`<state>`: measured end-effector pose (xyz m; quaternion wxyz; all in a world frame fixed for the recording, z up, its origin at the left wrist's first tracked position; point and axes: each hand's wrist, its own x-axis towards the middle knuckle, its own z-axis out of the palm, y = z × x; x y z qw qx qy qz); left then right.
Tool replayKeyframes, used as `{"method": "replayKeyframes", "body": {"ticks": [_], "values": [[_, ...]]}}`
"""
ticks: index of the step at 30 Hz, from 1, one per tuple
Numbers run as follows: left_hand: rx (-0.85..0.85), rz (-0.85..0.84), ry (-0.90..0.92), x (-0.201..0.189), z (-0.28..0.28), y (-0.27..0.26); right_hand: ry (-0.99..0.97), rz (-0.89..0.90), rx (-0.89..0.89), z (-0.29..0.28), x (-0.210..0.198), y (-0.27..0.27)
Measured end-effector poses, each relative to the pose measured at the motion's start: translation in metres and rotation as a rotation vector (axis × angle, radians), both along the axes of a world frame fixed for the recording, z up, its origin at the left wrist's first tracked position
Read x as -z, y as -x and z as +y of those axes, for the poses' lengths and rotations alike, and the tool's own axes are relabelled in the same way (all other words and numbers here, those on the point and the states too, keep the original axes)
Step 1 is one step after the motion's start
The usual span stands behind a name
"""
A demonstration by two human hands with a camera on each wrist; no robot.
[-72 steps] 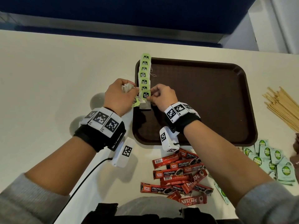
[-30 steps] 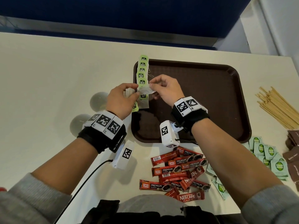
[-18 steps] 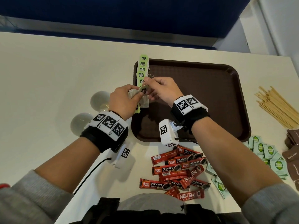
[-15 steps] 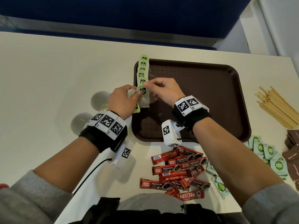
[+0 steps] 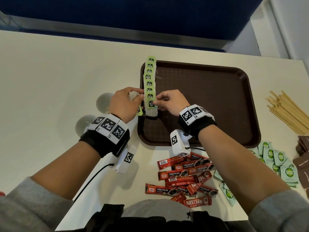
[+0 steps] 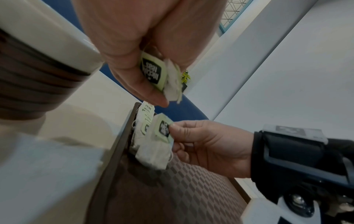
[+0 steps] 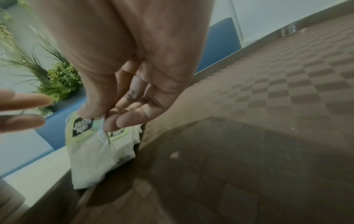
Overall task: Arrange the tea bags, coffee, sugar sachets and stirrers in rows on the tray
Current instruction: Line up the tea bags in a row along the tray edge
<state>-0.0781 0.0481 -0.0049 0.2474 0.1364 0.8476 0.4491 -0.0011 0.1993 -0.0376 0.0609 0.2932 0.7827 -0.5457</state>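
Observation:
A brown tray [image 5: 217, 101] lies on the pale table. Down its left edge runs a row of green-tagged tea bags [image 5: 149, 77]. My right hand [image 5: 168, 102] pinches the green tag of one tea bag [image 5: 151, 106] at the near end of that row; the bag hangs just above the tray [image 7: 249, 106] in the right wrist view, tea bag [image 7: 86, 145]. My left hand [image 5: 125, 104] is beside the tray's left rim and grips a small bunch of tea bags [image 6: 162, 75]. Red coffee sticks [image 5: 182, 180] lie in a heap near me.
Wooden stirrers [image 5: 287, 111] lie fanned out right of the tray. Green sachets [image 5: 277, 163] and brown sachets [image 5: 302, 153] are piled at the right edge. Two white cup rims [image 5: 103, 102] stand left of my left hand.
My right hand took a tea bag from the left hand's bunch, then lowered it to the near end of the row. The left hand stayed beside the tray.

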Motion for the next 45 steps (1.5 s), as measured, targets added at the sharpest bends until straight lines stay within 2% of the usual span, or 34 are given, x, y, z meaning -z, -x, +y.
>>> {"method": "replayKeyframes", "body": {"ticks": [10, 28, 32, 35, 40, 45], "values": [[0.001, -0.006, -0.014, 0.002, 0.0, -0.001, -0.107, -0.071, 0.05, -0.006, 0.012, 0.002], [-0.008, -0.012, 0.016, 0.0, 0.005, -0.005, -0.194, -0.038, 0.098, -0.008, 0.013, 0.005], [-0.014, -0.015, 0.019, 0.001, 0.007, -0.006, -0.212, 0.014, 0.115, -0.008, 0.006, 0.003], [-0.041, -0.029, 0.014, 0.001, 0.008, -0.007, -0.127, 0.021, 0.061, -0.009, -0.008, 0.003], [-0.106, -0.066, -0.038, -0.002, 0.012, -0.009, 0.157, 0.041, -0.041, -0.016, -0.027, 0.003], [-0.165, -0.186, -0.108, -0.005, 0.015, -0.01, 0.244, 0.077, -0.076, -0.02, -0.036, 0.002]]}}
